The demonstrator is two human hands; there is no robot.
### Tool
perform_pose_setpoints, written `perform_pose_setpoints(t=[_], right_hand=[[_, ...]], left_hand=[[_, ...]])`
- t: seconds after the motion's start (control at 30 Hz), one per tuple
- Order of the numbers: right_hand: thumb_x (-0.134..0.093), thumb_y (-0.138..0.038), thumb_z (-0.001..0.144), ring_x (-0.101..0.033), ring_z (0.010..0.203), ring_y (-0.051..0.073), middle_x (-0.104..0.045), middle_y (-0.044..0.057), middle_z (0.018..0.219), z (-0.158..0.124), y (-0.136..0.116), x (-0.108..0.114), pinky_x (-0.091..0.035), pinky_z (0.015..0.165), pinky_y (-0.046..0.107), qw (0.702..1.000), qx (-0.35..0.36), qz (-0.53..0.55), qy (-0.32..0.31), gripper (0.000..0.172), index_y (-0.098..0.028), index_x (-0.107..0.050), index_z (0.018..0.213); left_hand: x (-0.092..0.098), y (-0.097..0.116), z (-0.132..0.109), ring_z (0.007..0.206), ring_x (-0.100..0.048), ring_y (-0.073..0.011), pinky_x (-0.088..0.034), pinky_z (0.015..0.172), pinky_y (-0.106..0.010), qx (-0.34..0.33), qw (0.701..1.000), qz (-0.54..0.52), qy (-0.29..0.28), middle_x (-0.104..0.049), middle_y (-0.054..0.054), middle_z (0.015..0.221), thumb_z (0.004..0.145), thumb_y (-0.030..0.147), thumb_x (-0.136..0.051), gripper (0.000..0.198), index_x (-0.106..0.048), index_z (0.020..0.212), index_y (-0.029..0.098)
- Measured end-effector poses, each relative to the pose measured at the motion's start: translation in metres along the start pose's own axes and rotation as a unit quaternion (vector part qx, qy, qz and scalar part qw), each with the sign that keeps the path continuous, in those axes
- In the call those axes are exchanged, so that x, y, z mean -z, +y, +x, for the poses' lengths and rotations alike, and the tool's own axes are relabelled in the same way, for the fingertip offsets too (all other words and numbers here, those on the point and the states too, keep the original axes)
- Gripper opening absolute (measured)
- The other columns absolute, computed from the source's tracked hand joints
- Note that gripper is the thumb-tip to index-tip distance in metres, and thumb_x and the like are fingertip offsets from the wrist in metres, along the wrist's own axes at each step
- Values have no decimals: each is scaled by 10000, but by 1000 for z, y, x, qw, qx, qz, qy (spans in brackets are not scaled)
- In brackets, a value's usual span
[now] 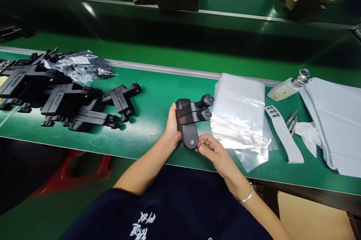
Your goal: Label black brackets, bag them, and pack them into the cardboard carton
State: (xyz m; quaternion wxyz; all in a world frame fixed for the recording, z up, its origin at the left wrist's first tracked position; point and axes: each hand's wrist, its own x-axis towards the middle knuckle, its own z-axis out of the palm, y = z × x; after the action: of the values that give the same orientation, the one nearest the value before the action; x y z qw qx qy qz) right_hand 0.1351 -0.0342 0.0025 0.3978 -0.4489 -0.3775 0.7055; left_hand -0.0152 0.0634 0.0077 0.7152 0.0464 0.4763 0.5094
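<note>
A black plastic clamp bracket (189, 127) with two ribbed knobs is held over the near edge of the table. My left hand (172, 127) is closed around its left side, with the palm and some fingers hidden behind it. The rounded lower end bears a small round screw. At that end, my right hand (211, 151) has curled fingers, with the fingertips against the bracket's right edge. Similar black brackets marked BOSCH (91, 114) lie in a pile to the left, the closest single one (122, 99) slightly apart.
Clear plastic bags (239, 108) are stacked right of my hands. Beyond them are a white pump bottle (287, 88), a label strip (284, 135), tweezer-like tools (292, 123) and white sheets (338, 120). A bag of black parts (84, 65) lies back left. A red stool (76, 172) stands below.
</note>
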Motion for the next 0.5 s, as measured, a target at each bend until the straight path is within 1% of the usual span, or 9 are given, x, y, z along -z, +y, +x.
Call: perform_pose_setpoints(t=[0.03, 0.13, 0.23, 0.33, 0.4, 0.43, 0.47, 0.5], right_hand=[[-738, -414, 784, -598, 780, 161, -628, 1, 836, 0, 0, -5, -465, 806, 328, 1000, -14, 12, -6, 261, -225, -622, 920], [-729, -400, 766, -549, 676, 145, -562, -33, 703, 3, -1, -14, -429, 715, 303, 999, -27, 24, 10, 243, -215, -582, 820], [-721, -365, 740, -518, 641, 140, -545, -41, 673, 7, 2, -16, -391, 662, 289, 999, -34, 10, 15, 229, -213, -555, 780], [-689, -358, 756, -507, 629, 137, -548, -39, 668, 9, 5, -14, -389, 656, 291, 999, -39, 0, 5, 208, -212, -542, 778], [-693, -377, 769, -527, 655, 145, -556, -31, 696, 7, 6, -10, -421, 679, 303, 999, -35, -18, -5, 219, -216, -547, 797], [-707, -391, 770, -553, 697, 155, -579, -19, 750, 6, 5, -7, -447, 711, 315, 999, -20, -31, 1, 235, -221, -562, 840], [-727, -405, 767, -585, 771, 169, -607, 0, 836, 4, 3, -4, -471, 768, 332, 999, 6, -42, 18, 272, -230, -576, 911], [-748, -423, 760, -609, 876, 186, -628, 23, 956, 1, 0, 0, -483, 844, 354, 997, 42, -46, 43, 345, -246, -579, 1004]], left_hand=[[-1, 0, 0, 412, -570, -154, -462, 429, -261, 8, 1000, 1, 0, -646, -4, 537, 866, 605, -500, 477, -667, 758, 172], [-1, -1, -2, 381, -545, -146, -430, 390, -249, 26, 1000, 7, -5, -632, -7, 504, 897, 597, -441, 511, -656, 713, 171], [0, -4, -3, 420, -576, -152, -466, 431, -252, 32, 999, -1, -26, -653, -17, 528, 891, 600, -455, 513, -674, 733, 164], [-1, -4, -2, 493, -627, -161, -511, 511, -258, 19, 999, -16, -49, -706, -28, 618, 890, 580, -482, 488, -710, 829, 153], [-1, -4, -2, 532, -650, -162, -524, 547, -256, 11, 999, -18, -50, -729, -35, 670, 900, 566, -480, 482, -719, 856, 150], [-1, -4, -2, 552, -661, -165, -528, 561, -256, 9, 999, -15, -48, -735, -39, 687, 904, 566, -474, 489, -720, 855, 147], [0, -4, -3, 570, -670, -168, -532, 572, -257, 6, 999, -9, -44, -738, -42, 696, 907, 572, -468, 500, -719, 849, 144], [0, -5, -4, 589, -676, -172, -535, 585, -259, 0, 999, 0, -39, -738, -45, 698, 906, 583, -468, 511, -717, 839, 141]])
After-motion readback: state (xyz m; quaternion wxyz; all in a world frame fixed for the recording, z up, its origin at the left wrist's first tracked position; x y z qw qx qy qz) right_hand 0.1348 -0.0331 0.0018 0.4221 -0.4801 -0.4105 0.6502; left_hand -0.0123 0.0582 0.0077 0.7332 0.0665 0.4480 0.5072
